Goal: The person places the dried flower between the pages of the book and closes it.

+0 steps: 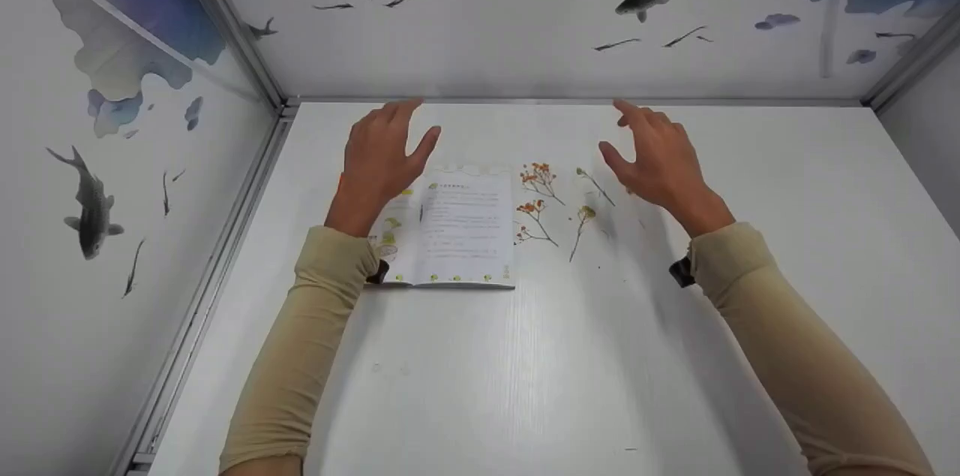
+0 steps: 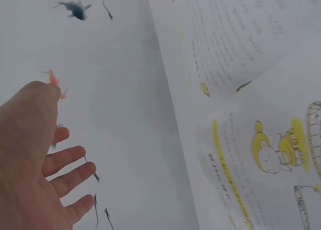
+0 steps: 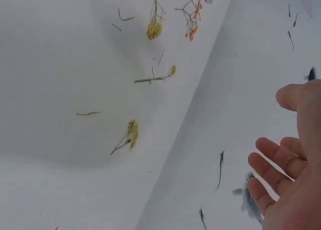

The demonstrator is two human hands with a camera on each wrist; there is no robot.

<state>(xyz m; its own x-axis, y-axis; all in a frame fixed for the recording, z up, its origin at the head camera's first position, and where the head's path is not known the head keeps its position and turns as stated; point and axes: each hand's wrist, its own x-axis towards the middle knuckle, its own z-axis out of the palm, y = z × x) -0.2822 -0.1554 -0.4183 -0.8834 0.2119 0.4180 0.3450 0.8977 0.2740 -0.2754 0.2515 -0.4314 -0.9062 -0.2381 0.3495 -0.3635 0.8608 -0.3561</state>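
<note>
My left hand (image 1: 384, 153) is held above the left page of an open book (image 1: 469, 228), hiding part of it. Its fingers are spread and relaxed, with nothing in them. Over the right part of the table, my right hand (image 1: 661, 158) hovers empty too, fingers loosely extended. Between the hands, two sprigs with orange berry-like heads (image 1: 538, 177) lie beside the book's right edge. Close to them are a yellow-headed sprig (image 1: 585, 215) and a thin green-tipped sprig (image 1: 596, 186). In the right wrist view another small yellow sprig (image 3: 132, 132) lies on the tabletop.
The white table (image 1: 480, 371) meets a back panel (image 1: 480, 48) printed with fish, and a similar left panel (image 1: 45, 251) stands along its side. Small stem bits (image 3: 88, 113) are scattered near the sprigs. Metal rails (image 1: 225, 236) frame the corners.
</note>
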